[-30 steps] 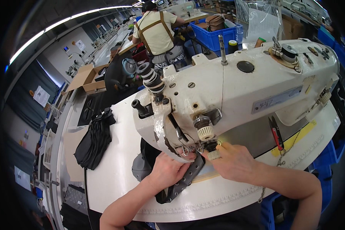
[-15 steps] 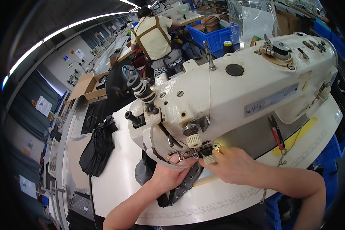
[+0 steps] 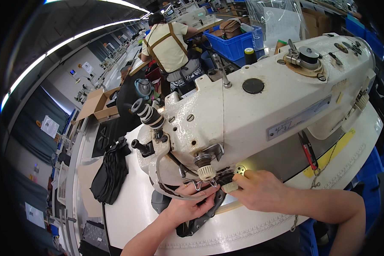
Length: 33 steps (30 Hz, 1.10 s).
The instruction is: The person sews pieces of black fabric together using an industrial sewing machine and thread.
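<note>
A white sewing machine (image 3: pixel 239 106) stands across the table in front of me. My left hand (image 3: pixel 190 208) reaches under its head, fingers drawn together near the needle area and partly hidden by the curved guard. Just below that hand, a dark grey strip with metal eyelets (image 3: pixel 207 217) lies on the machine bed. From the right, my right hand (image 3: pixel 260 192) comes to the same spot, its fingers closed next to a small ivory knurled knob (image 3: pixel 230 187). What the fingertips of either hand pinch is too small to make out. A small lamp (image 3: pixel 240 170) shines beside them.
Red-handled thread snips (image 3: pixel 308 151) lie on the bed to the right, near a chain (image 3: pixel 318 177). Black folded fabric (image 3: pixel 111 173) rests at left. Behind the machine are a blue crate (image 3: pixel 234 42) and a seated co-worker (image 3: pixel 168 47).
The view has shifted a little, so the machine head appears farther left. My left hand's thumb has changed position near the needle, while both hands stay at the same spot.
</note>
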{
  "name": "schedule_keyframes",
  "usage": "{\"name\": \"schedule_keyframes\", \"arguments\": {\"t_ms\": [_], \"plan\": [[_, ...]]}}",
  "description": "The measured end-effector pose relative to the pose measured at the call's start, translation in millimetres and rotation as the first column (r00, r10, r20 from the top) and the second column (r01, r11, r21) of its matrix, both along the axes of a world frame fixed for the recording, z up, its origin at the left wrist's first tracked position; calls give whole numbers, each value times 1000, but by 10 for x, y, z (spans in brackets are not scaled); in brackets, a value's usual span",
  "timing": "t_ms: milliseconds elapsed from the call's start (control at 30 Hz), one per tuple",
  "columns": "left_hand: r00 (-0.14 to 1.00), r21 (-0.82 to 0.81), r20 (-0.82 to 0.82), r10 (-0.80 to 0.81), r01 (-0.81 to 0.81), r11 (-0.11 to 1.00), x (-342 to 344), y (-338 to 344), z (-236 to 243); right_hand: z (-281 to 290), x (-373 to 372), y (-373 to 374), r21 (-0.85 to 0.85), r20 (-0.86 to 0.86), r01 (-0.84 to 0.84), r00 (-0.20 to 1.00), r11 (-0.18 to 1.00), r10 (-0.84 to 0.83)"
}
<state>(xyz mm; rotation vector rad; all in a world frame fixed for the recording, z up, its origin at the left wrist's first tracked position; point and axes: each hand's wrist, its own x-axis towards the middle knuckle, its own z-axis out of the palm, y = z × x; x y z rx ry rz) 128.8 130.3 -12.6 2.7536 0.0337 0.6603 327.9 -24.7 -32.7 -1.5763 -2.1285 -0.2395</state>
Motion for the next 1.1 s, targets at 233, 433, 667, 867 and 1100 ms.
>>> {"name": "schedule_keyframes", "arguments": {"t_ms": [233, 433, 667, 867, 1100], "plan": [[996, -32, -21, 83, -84, 996, -4, -47, -7, -1, 10, -4, 48, -19, 12, 1000, 999, -11], [1000, 38, 24, -11, 11, 999, -2, 41, -89, 15, -5, 26, 85, -36, 20, 999, 996, -17], [1000, 114, -4, 13, -13, 993, -34, 22, -13, -31, -41, 50, 75, 49, 16, 999, 997, -20], [1000, 96, 6, 8, -9, 995, -53, 66, -47, 32, -57, 82, 125, 76, 13, 997, 992, -23], [1000, 135, 27, 16, -19, 991, 12, 105, -55, 81, -43, 82, 80, 146, 69, 986, 994, -80]]}}
